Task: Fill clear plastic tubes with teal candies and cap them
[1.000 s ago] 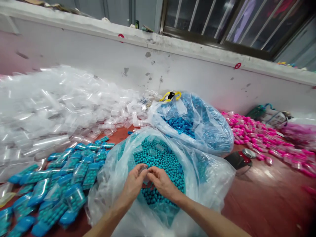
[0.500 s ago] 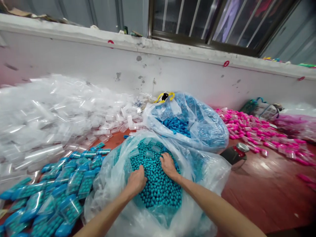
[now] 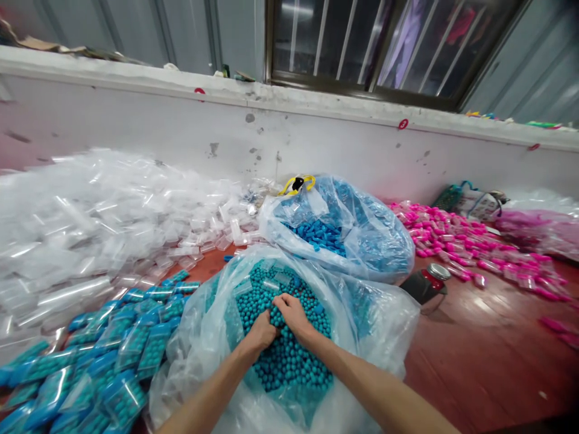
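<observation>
A translucent plastic bag point(image 3: 203, 355) stands open in front of me, holding a mass of small teal beads point(image 3: 294, 361). My left hand point(image 3: 261, 333) is closed among the beads, its fingertips hidden, so whatever it grips cannot be made out. Close against it, my right hand point(image 3: 293, 314) curls its fingers down over the beads; what lies under them is hidden. A few clear plastic containers point(image 3: 271, 286) rest on the beads behind my hands.
Left lie bead-filled containers with blue caps point(image 3: 124, 395) and a large heap of clear empty ones point(image 3: 90, 211). Behind is a bag of blue pieces point(image 3: 316, 232). Right are pink-capped containers point(image 3: 456, 238) and a dark jar with a silver lid point(image 3: 438, 271). A white wall point(image 3: 181, 129) rises behind.
My right hand has moved left and its spread fingers have curled in. My left hand has shifted slightly right, so both hands now meet. The view has tilted up a little.
</observation>
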Demonstrator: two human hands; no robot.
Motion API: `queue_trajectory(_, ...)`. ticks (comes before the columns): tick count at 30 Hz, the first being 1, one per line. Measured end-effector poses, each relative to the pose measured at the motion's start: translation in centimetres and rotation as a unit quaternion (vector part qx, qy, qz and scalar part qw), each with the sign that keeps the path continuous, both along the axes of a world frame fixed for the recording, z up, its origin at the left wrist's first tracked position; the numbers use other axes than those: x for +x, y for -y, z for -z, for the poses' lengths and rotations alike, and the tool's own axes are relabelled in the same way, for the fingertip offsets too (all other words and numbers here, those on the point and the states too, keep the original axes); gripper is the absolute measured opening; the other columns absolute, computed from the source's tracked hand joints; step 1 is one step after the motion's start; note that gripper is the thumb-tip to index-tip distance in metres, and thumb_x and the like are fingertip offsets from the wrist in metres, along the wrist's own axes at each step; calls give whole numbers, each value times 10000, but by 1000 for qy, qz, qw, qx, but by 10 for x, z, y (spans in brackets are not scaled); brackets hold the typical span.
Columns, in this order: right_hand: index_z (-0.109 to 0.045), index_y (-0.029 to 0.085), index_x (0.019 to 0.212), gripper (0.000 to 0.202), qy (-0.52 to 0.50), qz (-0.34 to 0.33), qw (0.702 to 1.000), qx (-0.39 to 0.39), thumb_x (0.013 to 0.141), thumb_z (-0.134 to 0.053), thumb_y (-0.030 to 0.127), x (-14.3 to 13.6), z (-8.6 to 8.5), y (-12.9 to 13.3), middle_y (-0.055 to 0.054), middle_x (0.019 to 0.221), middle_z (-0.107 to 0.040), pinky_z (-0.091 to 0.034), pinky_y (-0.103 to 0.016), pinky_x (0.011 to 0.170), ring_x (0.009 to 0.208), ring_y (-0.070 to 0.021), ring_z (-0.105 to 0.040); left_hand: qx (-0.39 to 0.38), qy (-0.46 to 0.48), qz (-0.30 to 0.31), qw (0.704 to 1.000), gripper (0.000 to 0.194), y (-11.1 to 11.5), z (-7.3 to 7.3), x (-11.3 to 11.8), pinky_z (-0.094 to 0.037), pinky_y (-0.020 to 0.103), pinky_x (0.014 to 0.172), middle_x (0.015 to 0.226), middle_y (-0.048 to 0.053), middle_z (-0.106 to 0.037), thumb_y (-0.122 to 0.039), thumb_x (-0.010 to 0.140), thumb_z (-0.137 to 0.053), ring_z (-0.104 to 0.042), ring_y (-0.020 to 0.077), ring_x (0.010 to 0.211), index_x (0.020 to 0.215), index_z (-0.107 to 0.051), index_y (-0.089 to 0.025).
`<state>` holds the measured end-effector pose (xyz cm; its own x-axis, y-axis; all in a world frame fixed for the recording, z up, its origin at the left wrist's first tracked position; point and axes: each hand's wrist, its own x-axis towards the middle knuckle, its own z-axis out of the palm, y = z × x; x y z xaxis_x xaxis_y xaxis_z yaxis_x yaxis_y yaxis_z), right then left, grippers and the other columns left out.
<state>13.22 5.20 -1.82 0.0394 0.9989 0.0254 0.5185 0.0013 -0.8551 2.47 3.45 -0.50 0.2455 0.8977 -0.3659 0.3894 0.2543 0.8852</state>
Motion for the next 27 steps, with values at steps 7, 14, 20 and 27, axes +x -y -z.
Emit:
queue_trajectory(7,-626,157,837,287,378,-149,913,42,778,-380,20,85,-29,32,-108,904,-623,-399,-320,750,865,-215,-539,-90,159,-10,983,278,6,-2,-14,-271,189,473,514,-99,-453,-202,509,-613,-401,64,462,759,-496,-177)
queue_trajectory(14,-602,140,818,220,443,-130,886,43,789,-409,39,80,-23,31,-122,866,-625,-395,-347,767,859,-227,-547,-147,221,-14,964,298,8,-6,-15,-278,205,483,529,-60,-524,-255,460,-712,-438,75,497,676,-538,-148)
queue_trajectory(20,-535,178,869,116,42,-34,998,-39,780,-491,238,51,-27,11,1,741,-586,-446,-248,589,685,-150,-575,-191,239,-31,951,353,9,-7,-20,-312,222,482,559,-43,-536,-335,461,-747,-467,91,500,679,-542,-147)
queue_trajectory(27,-579,175,820,99,172,-138,975,-28,740,-521,161,64,-29,32,-19,823,-621,-409,-268,723,800,-165,-565,-168,242,-57,954,428,10,-9,-24,-315,222,492,580,-46,-544,-311,487,-743,-484,103,523,840,-563,-150)
